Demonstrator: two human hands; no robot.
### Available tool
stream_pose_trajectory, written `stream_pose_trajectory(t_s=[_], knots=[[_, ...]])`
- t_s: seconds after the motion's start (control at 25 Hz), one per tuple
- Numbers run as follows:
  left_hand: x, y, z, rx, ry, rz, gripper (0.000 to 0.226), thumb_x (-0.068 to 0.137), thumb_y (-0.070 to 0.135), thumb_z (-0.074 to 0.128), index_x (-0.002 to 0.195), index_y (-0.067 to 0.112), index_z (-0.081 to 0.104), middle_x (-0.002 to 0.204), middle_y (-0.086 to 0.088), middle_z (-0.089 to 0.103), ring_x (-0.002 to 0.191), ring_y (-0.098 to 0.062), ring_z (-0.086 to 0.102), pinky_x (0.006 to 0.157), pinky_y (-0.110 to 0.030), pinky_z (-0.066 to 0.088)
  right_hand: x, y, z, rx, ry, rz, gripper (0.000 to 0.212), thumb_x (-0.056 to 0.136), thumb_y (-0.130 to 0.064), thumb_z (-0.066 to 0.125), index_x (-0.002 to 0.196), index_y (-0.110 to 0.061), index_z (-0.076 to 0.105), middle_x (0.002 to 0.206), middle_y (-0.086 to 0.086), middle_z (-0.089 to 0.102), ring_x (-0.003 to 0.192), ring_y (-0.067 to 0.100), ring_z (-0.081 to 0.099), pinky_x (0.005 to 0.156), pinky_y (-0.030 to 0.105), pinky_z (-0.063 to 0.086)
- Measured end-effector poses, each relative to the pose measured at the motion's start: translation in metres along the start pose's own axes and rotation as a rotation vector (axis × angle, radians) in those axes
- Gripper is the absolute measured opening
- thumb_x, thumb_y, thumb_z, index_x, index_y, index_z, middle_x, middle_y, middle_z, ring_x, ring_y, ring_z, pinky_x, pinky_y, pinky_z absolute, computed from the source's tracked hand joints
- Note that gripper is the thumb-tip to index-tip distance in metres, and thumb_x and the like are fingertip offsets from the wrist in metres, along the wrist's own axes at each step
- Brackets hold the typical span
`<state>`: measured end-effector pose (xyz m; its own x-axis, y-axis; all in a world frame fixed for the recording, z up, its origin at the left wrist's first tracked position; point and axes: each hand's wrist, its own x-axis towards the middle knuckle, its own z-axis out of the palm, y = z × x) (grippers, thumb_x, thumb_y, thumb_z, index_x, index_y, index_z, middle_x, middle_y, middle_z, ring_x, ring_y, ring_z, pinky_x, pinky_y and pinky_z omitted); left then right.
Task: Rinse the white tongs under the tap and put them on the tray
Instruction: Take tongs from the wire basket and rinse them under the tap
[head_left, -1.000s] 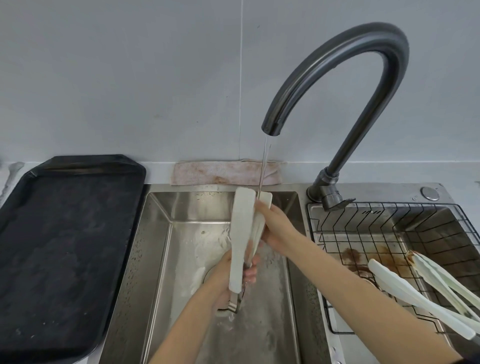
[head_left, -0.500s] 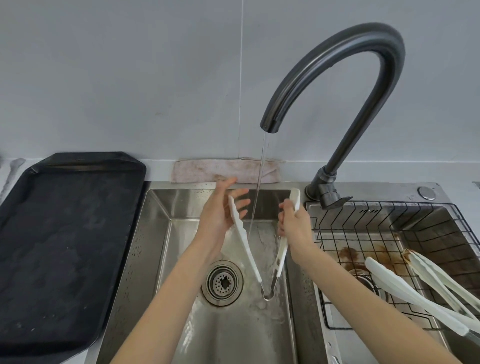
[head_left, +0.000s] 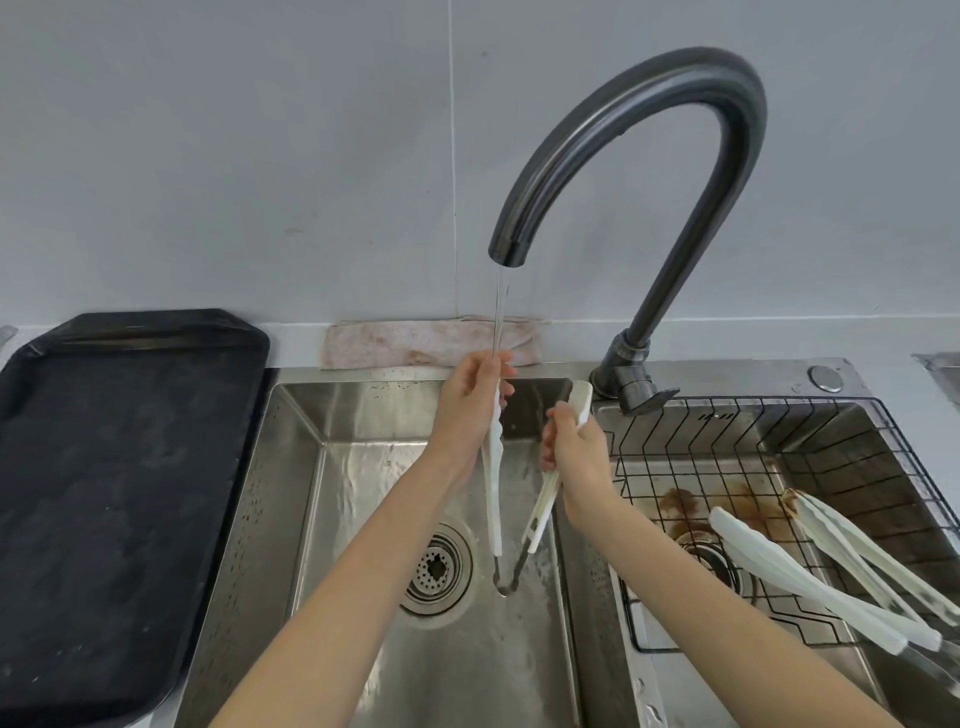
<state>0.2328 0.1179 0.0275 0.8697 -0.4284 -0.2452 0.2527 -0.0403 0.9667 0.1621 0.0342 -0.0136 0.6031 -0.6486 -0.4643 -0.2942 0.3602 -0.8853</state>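
- White tongs (head_left: 493, 483) held spread in a V over the left basin of the sink (head_left: 291, 467), hinge end down, tips up; the metal hinge loop hangs just above the basin floor, beside the drain strainer (head_left: 435, 569).
- Left hand (head_left: 467, 410) is pinched around the upper part of the left arm of the tongs; right hand (head_left: 576, 452) is closed around the right arm near its tip. Both grasping, nothing loose.
- Water stream (head_left: 500, 317) from the tap (head_left: 639, 156) lands at the left hand's fingertips and the top of the left arm.
- Risk: wet, smooth plastic could slip through the fingers and the tongs would drop into the basin.
- Risk: only one arm sits under the stream; the right arm may go unrinsed unless shifted across.
- Risk: the carry to the tray (head_left: 119, 467), off to the left, will likely drip on the counter edge.
- Materials: tong arms look like matte white plastic, the left one scalloped along its edge; hinge is thin bare metal.
- Sink is brushed steel, wet. Tap is a dark, glossy gooseneck. Tray is black, dull, faintly smeared, with cut corners.
- Other white tongs (head_left: 810, 577) lie in a wire basket (head_left: 727, 447) in the right basin, brown stains beneath.
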Motion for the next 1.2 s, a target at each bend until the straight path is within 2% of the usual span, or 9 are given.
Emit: stream_pose_trajectory(t_s=[0.16,0.28,0.4,0.6,0.76,0.88,0.92,1.04,1.2], knots=[[0.004,-0.004,-0.004,0.082,0.149,-0.004,0.037,0.098,0.036,0.024,0.101,0.013,0.053,0.080,0.002,0.058,0.074,-0.014,0.056,0.077,-0.029,0.049,-0.009,-0.007,0.022,-0.176,-0.189,-0.148,0.028,0.095,-0.043,0.035,0.092,-0.021,0.052,0.071,-0.007,0.053,0.059,0.004,0.048,0.058,0.020,0.039],[0.004,0.003,-0.007,-0.098,0.051,-0.096,0.048,0.095,0.049,0.024,0.113,0.017,0.055,0.090,0.000,0.064,0.078,-0.014,0.062,0.070,-0.031,0.052,-0.012,-0.018,0.038,-0.233,-0.329,-0.191,0.048,0.096,-0.048,0.023,0.115,-0.017,0.053,0.080,-0.014,0.056,0.060,-0.010,0.055,0.058,0.011,0.041],[0.006,0.010,-0.014,-0.410,-0.096,-0.157,0.056,0.094,0.051,0.015,0.124,0.021,0.051,0.111,0.003,0.063,0.093,-0.011,0.062,0.074,-0.027,0.050,-0.010,-0.029,0.043,-0.245,-0.340,-0.244,0.041,0.097,-0.041,0.024,0.116,-0.018,0.053,0.082,-0.013,0.053,0.068,-0.005,0.054,0.066,0.013,0.041],[0.011,0.015,-0.012,-0.488,-0.212,-0.120,0.059,0.096,0.045,0.008,0.140,0.017,0.037,0.149,0.002,0.038,0.138,-0.017,0.032,0.117,-0.042,0.019,-0.006,-0.033,0.042,-0.210,-0.373,-0.345,0.044,0.098,-0.039,0.028,0.139,-0.027,0.038,0.105,-0.023,0.052,0.094,-0.007,0.049,0.084,0.014,0.041],[0.014,0.015,-0.012,-0.495,-0.250,-0.123,0.060,0.096,0.047,0.011,0.139,0.017,0.040,0.147,-0.001,0.042,0.136,-0.018,0.036,0.117,-0.044,0.021,-0.005,-0.033,0.041,-0.163,-0.362,-0.386,0.036,0.099,-0.034,0.030,0.134,-0.033,0.041,0.111,-0.018,0.058,0.091,-0.016,0.055,0.073,0.004,0.046],[0.012,0.009,-0.017,-0.441,-0.235,-0.105,0.039,0.095,0.038,0.035,0.124,0.024,0.057,0.122,0.002,0.065,0.113,-0.011,0.060,0.095,-0.032,0.046,-0.004,-0.025,0.038,-0.138,-0.283,-0.327,0.031,0.098,-0.036,0.032,0.121,-0.031,0.051,0.088,-0.018,0.062,0.075,-0.011,0.062,0.063,0.008,0.048],[0.011,0.002,-0.020,-0.361,-0.184,-0.118,0.038,0.094,0.030,0.042,0.130,0.023,0.051,0.125,0.001,0.062,0.113,-0.012,0.059,0.090,-0.028,0.048,-0.001,-0.020,0.035,-0.110,-0.228,-0.264,0.034,0.097,-0.038,0.032,0.121,-0.026,0.053,0.087,-0.013,0.063,0.076,-0.004,0.063,0.065,0.013,0.049],[0.010,-0.034,-0.035,-0.081,0.000,-0.227,0.061,0.090,0.005,0.048,0.145,0.016,0.022,0.149,-0.004,0.034,0.133,-0.019,0.038,0.111,-0.037,0.033,0.010,0.005,0.018,-0.048,-0.099,-0.032,0.043,0.097,-0.042,0.032,0.129,-0.017,0.047,0.087,-0.005,0.061,0.078,0.006,0.058,0.067,0.020,0.047],[-0.007,-0.093,-0.052,0.094,-0.038,-0.437,0.070,0.089,0.007,0.051,0.146,0.017,0.012,0.143,-0.007,0.041,0.115,-0.020,0.048,0.105,-0.040,0.037,0.017,0.050,0.006,-0.087,-0.039,0.130,0.042,0.097,-0.037,0.035,0.128,-0.011,0.048,0.092,0.003,0.063,0.083,0.015,0.059,0.066,0.020,0.044]])
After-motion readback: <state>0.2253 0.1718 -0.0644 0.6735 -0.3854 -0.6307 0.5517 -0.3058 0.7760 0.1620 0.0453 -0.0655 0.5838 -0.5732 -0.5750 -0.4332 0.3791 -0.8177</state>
